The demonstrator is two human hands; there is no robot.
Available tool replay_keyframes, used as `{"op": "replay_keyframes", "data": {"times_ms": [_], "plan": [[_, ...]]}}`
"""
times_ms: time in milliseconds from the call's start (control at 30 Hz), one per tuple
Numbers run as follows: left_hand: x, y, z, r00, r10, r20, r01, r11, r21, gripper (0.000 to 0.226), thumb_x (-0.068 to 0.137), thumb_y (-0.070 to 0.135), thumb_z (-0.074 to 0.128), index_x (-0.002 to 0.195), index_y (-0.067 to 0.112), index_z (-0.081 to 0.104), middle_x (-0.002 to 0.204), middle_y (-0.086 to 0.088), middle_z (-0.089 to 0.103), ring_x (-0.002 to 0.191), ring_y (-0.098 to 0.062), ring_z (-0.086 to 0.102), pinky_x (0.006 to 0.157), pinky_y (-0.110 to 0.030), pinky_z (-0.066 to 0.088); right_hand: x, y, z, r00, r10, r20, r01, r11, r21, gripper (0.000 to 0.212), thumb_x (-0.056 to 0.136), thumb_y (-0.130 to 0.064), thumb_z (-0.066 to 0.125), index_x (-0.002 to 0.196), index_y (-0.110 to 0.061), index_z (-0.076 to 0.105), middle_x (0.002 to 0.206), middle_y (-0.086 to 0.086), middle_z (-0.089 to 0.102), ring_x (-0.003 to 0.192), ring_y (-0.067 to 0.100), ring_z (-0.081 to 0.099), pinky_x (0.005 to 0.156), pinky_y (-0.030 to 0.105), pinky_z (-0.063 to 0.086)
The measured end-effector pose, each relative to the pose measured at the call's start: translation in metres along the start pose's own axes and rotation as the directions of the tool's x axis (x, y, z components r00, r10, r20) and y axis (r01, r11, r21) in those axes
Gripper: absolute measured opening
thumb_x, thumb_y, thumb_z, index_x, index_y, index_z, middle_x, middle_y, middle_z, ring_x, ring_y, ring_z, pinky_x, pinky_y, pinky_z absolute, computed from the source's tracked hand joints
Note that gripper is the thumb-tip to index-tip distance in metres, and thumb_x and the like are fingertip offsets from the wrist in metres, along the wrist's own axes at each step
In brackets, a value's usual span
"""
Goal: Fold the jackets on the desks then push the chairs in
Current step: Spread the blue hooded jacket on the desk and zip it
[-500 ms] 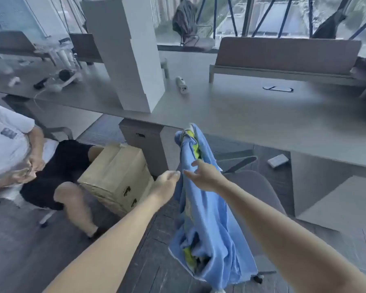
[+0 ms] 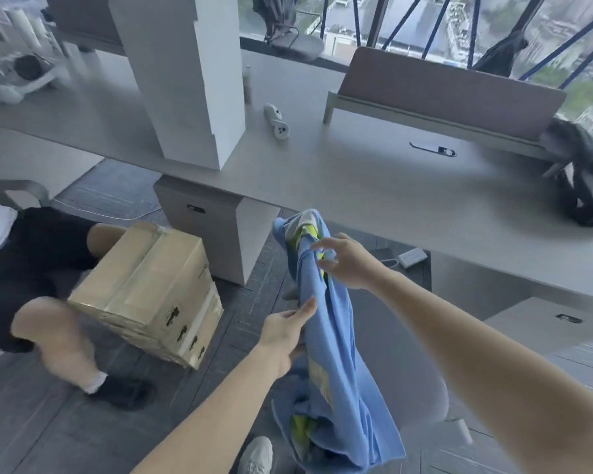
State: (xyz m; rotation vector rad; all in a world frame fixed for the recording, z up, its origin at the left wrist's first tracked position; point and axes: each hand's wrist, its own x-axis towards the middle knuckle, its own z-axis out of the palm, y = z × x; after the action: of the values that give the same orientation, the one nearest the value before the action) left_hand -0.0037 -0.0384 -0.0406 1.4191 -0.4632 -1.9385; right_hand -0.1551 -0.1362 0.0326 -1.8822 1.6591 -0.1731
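Blue jacket hangs at lower centre, clear of the worktop and above the chair. Right hand pinches its top. Left hand has dropped from top to mid edge, fingers straight; grip cannot be told. Judgement: garment being spread out, folding not begun.

Grey desk with tall white box, small white device, crumpled dark jacket.

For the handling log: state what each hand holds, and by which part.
The right hand pinches the blue jacket by its bunched upper part. The left hand touches its side edge lower down; a grip there cannot be told.
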Motion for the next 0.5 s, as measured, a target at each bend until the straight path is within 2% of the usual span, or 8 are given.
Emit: {"op": "replay_keyframes", "data": {"times_ms": [67, 133, 200, 300, 400, 467, 500], "plan": [[-0.004, 0.005, 0.001, 1.000, 0.001, -0.023, 0.000, 1.000, 0.020, 0.044, 0.071, 0.035, 0.087, 0.098, 0.003, 0.075, 0.094, -0.011, 0.077, 0.090, -0.030, 0.073, 0.071, -0.035, 0.058, 0.016, -0.009, 0.004, 0.993, -0.020, 0.119, 0.041, 0.985, -0.170, 0.043, 0.103, -0.024, 0.045, 0.141, -0.044, 0.049, 0.141, 0.000, 0.036, 0.130, 0.025, 0.035, 0.108, 0.037, 0.032], [-0.008, 0.012, 0.004, 0.999, 0.021, -0.035, -0.021, 1.000, 0.010, 0.028, 0.074, 0.022, 0.087, 0.090, 0.001, 0.075, 0.091, -0.012, 0.077, 0.084, -0.027, 0.071, 0.074, -0.034, 0.059, 0.027, -0.017, 0.003, 0.988, 0.001, 0.153, 0.047, 0.949, -0.311, 0.042, 0.105, -0.030, 0.038, 0.141, -0.050, 0.045, 0.142, 0.000, 0.030, 0.132, 0.028, 0.026, 0.113, 0.042, 0.026], [-0.010, 0.017, 0.003, 0.998, 0.039, -0.043, -0.039, 0.999, 0.002, 0.022, 0.075, 0.013, 0.086, 0.085, -0.001, 0.072, 0.090, -0.015, 0.076, 0.076, -0.023, 0.072, 0.068, -0.029, 0.059, 0.033, -0.022, -0.003, 0.990, -0.013, 0.140, 0.067, 0.920, -0.387, 0.034, 0.104, -0.039, 0.040, 0.134, -0.048, 0.053, 0.136, 0.002, 0.035, 0.132, 0.029, 0.026, 0.111, 0.044, 0.031], [-0.013, 0.023, -0.003, 0.994, 0.080, -0.077, -0.078, 0.997, 0.021, 0.017, 0.079, 0.006, 0.082, 0.080, -0.001, 0.067, 0.090, -0.020, 0.074, 0.070, -0.021, 0.070, 0.060, -0.025, 0.058, 0.032, -0.032, -0.007, 0.992, -0.068, 0.103, 0.108, 0.886, -0.451, 0.026, 0.102, -0.039, 0.049, 0.124, -0.036, 0.063, 0.129, 0.004, 0.043, 0.129, 0.028, 0.031, 0.103, 0.045, 0.040], [-0.013, 0.038, -0.014, 0.987, 0.143, -0.075, -0.136, 0.987, 0.088, 0.016, 0.087, 0.013, 0.076, 0.089, 0.000, 0.066, 0.096, -0.021, 0.073, 0.080, -0.027, 0.071, 0.075, -0.034, 0.061, 0.028, -0.035, -0.009, 0.995, -0.098, 0.003, 0.089, 0.893, -0.441, 0.023, 0.104, -0.032, 0.047, 0.117, -0.029, 0.066, 0.131, 0.002, 0.044, 0.130, 0.025, 0.032, 0.100, 0.047, 0.044], [-0.014, 0.051, -0.016, 0.977, 0.208, -0.051, -0.196, 0.964, 0.178, 0.017, 0.091, 0.020, 0.072, 0.090, 0.004, 0.064, 0.094, -0.016, 0.071, 0.085, -0.027, 0.067, 0.085, -0.042, 0.057, 0.024, -0.032, -0.021, 0.995, -0.085, -0.056, 0.058, 0.927, -0.371, 0.023, 0.104, -0.024, 0.046, 0.115, -0.022, 0.066, 0.132, 0.002, 0.049, 0.128, 0.025, 0.037, 0.102, 0.037, 0.039], [-0.016, 0.058, -0.014, 0.970, 0.240, -0.024, -0.228, 0.943, 0.242, 0.018, 0.091, 0.023, 0.071, 0.088, 0.007, 0.063, 0.092, -0.014, 0.068, 0.086, -0.026, 0.064, 0.087, -0.044, 0.055, 0.021, -0.030, -0.029, 0.994, -0.067, -0.082, 0.037, 0.945, -0.324, 0.022, 0.104, -0.020, 0.046, 0.113, -0.018, 0.066, 0.127, 0.004, 0.054, 0.124, 0.026, 0.044, 0.096, 0.031, 0.038]]}}
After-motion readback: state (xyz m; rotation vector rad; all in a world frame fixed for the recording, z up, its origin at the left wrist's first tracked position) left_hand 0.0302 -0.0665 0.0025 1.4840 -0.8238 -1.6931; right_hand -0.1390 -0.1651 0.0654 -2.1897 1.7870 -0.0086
